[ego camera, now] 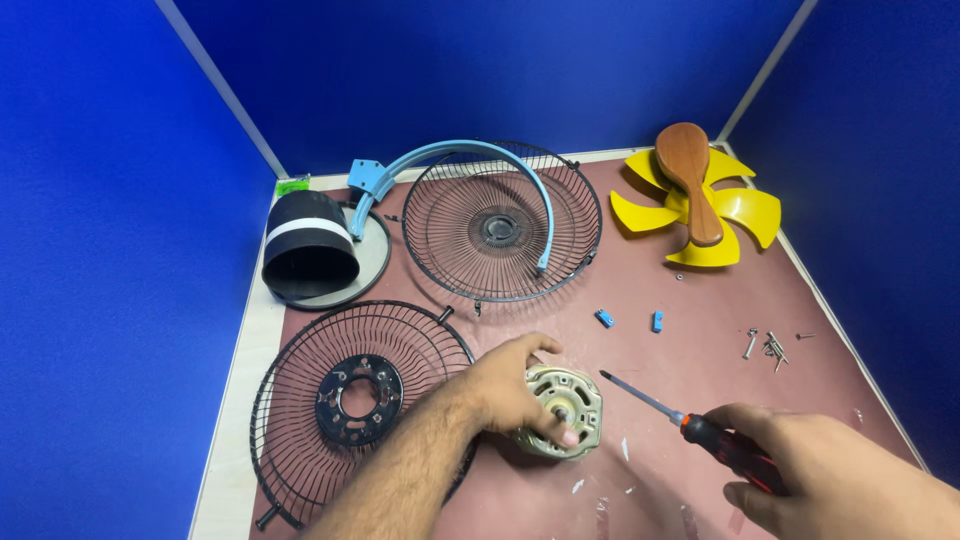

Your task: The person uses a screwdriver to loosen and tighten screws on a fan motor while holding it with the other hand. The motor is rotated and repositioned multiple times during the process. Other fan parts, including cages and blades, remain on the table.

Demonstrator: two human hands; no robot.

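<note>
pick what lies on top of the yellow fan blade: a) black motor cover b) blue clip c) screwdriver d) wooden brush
d: a brown wooden brush lies across the yellow fan blade at the far right of the table, while the screwdriver is in the right hand.

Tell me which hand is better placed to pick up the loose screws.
The right hand, probably. The screws lie on the right of the table, nearer to it, though it holds a screwdriver. The left hand grips the motor, farther from them.
</note>
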